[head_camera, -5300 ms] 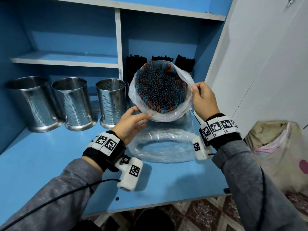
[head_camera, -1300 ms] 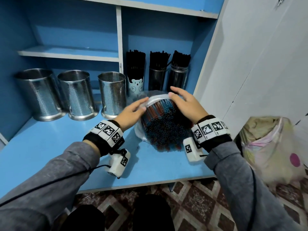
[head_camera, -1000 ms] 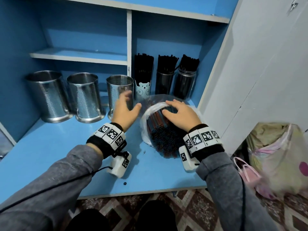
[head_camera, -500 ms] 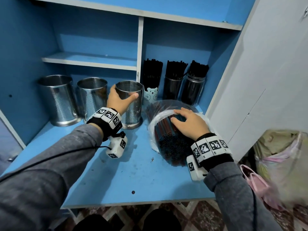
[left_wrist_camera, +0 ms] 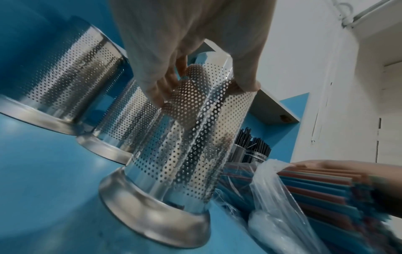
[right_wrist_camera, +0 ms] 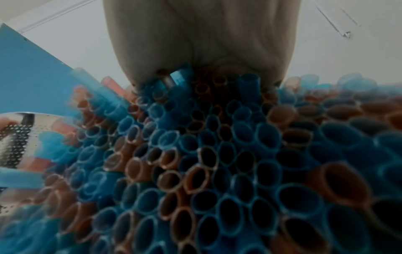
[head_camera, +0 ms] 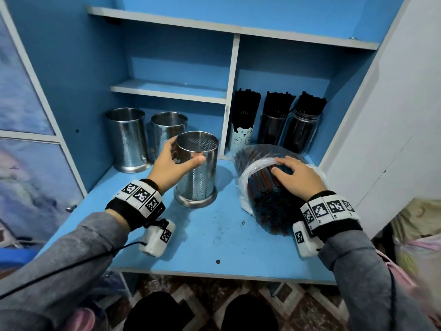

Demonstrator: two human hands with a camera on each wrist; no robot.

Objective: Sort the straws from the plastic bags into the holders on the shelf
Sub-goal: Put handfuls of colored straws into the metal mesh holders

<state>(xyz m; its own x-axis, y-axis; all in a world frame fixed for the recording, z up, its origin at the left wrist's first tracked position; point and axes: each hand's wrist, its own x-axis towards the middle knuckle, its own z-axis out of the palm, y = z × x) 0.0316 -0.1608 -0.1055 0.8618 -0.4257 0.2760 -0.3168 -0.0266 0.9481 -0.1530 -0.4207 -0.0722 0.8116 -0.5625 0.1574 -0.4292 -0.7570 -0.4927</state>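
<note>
left hand grip wraps the perforated steel cylinder holder near its rim, on the blue shelf. right hand fingers spread flat on blue and orange straws in the clear plastic bag just beside. risk: loose bundle rolls, straws spill off the edge.

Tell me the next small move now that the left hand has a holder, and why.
Probably set the perforated holder upright beside the straw bag. The left hand grips its rim, it looks empty, and the right hand rests on the straws.
</note>
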